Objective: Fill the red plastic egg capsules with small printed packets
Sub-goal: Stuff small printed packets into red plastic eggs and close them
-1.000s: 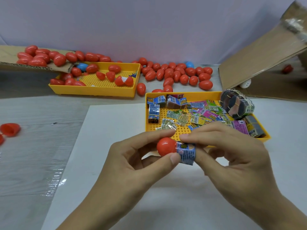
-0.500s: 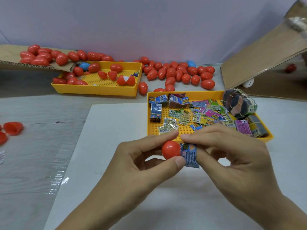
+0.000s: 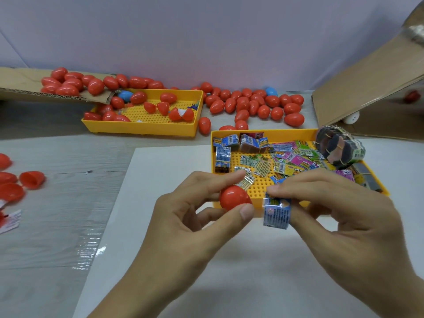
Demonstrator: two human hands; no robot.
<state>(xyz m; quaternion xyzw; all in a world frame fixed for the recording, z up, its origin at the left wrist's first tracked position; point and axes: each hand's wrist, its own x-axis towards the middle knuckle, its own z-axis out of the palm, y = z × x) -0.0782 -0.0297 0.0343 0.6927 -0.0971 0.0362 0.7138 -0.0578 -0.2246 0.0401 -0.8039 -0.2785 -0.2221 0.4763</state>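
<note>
i see my left hand pinching a red egg half while my right hand fingers grip a folded blue packet just beside it, above the white sheet before the yellow tray.

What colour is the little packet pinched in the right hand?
Mostly blue with small print, in the head view: the packet.

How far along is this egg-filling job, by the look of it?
Many closed red eggs lie heaped by the wall, which may be filled ones. In hand: the left hand pinches a red egg half and the right hand pinches a folded blue packet just beside it, not yet inside. Left: loose packets fill the near yellow tray, and open halves wait at left.
</note>
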